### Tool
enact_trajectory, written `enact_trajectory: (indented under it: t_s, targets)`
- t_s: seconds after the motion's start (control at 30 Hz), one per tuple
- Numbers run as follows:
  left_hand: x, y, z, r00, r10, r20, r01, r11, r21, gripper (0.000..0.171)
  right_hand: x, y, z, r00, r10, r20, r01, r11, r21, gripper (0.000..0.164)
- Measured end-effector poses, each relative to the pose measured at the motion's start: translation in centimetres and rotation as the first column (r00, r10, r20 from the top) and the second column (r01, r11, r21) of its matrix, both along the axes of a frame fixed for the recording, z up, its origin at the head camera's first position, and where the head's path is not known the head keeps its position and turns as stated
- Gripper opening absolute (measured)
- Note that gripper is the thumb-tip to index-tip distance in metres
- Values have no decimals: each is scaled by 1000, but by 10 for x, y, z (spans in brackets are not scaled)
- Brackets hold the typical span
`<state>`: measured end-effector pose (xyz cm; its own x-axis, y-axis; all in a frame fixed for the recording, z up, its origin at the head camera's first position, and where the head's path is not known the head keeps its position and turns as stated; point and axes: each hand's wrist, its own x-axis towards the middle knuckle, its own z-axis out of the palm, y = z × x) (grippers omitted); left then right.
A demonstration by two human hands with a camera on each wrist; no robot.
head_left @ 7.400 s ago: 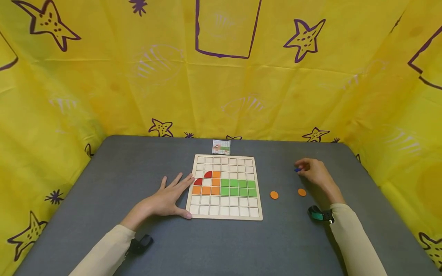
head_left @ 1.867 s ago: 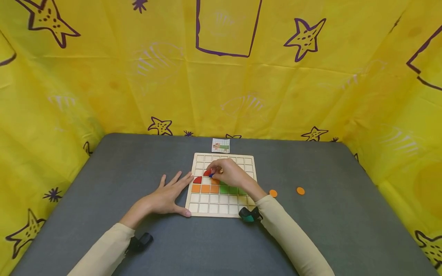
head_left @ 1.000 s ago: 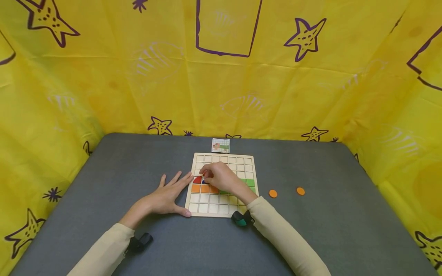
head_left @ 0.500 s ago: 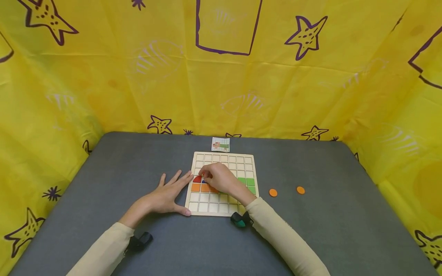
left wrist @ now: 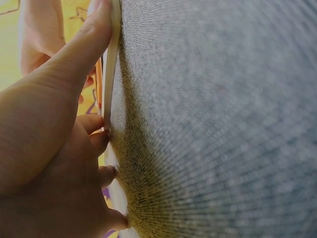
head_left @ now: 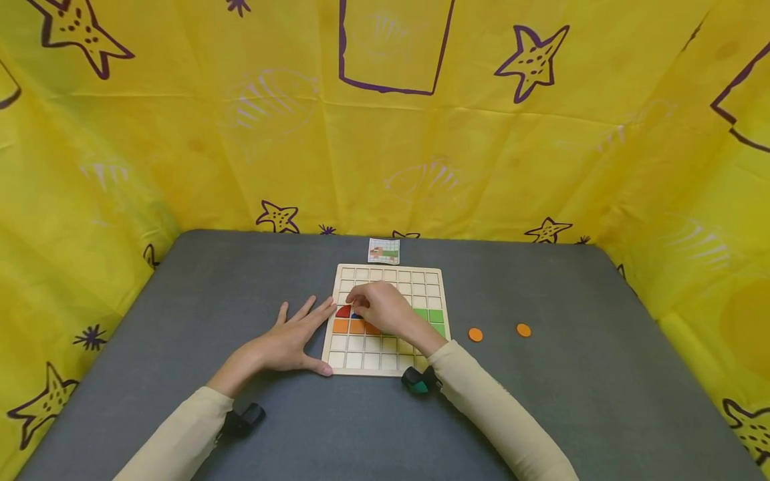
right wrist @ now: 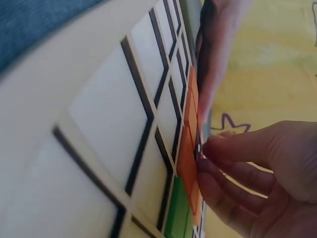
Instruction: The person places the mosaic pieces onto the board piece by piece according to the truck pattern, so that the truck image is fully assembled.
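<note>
A pale wooden grid board (head_left: 355,361) lies on the table with coloured pieces in its cells. My left hand (head_left: 285,344) is spread flat on the table, its fingertips and thumb touching the board's left edge. Over the board's left half, my right hand (head_left: 385,310) pinches a small blue piece (head_left: 355,315) at the cell right of a red quarter-circle (head_left: 343,311). The right wrist view shows the thumb and curled fingers right at the board's surface, behind orange squares (right wrist: 187,153). The right hand covers some orange, red and green pieces.
Two orange discs (head_left: 475,335) lie on the grey table (head_left: 601,374) right of the board. A small printed card (head_left: 383,252) with a coloured grid picture lies behind the board. Green squares (head_left: 436,316) fill cells on its right. A yellow patterned cloth (head_left: 385,147) surrounds the table.
The right hand has carried the blue piece left from the table's right side onto the board, down to the cell beside the red quarter-circle. It barely moves in the last second. Left hand stays.
</note>
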<state>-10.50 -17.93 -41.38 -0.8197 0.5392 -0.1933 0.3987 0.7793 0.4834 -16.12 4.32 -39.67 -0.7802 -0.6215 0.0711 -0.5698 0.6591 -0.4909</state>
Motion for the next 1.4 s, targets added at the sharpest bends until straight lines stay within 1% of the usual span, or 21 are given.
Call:
enact_trajectory:
  t_s: [0.1, 0.27, 0.43, 0.73, 1.0, 1.17, 1.3, 1.4]
  targets:
    - [0, 1, 0, 1000, 2, 2, -2, 1000, -7, 115, -1, 5, 4, 1000, 2, -4, -3, 1000, -19, 16]
    - [-1, 1, 1, 1000, 7, 9, -7, 1000, -15, 116, -2, 17, 13, 999, -19, 30, 20, 999, -42, 17]
    - [0, 0, 3, 1000, 14, 16, -14, 1000, -9, 116, -2, 29, 19, 999, -29, 38, 32, 997, -72, 16]
    - [0, 2, 3, 1000, 8, 8, -8, 1000, -6, 116, 3, 48, 22, 998, -38, 55, 43, 996, -78, 19]
    - [1, 2, 2, 1000, 10, 11, -10, 1000, -9, 116, 6, 62, 24, 997, 7, 81, -2, 998, -62, 21]
    - [1, 1, 0, 1000, 13, 9, -13, 1000, -7, 116, 7, 75, 22, 997, 24, 68, -20, 998, -67, 21]
    - [1, 1, 1, 1000, 9, 10, -9, 1000, -4, 116, 7, 89, 18, 998, 13, 66, -8, 997, -70, 21]
    - [2, 0, 2, 1000, 7, 13, -7, 1000, 2, 116, 6, 100, 18, 998, -9, 69, 13, 998, -59, 21]
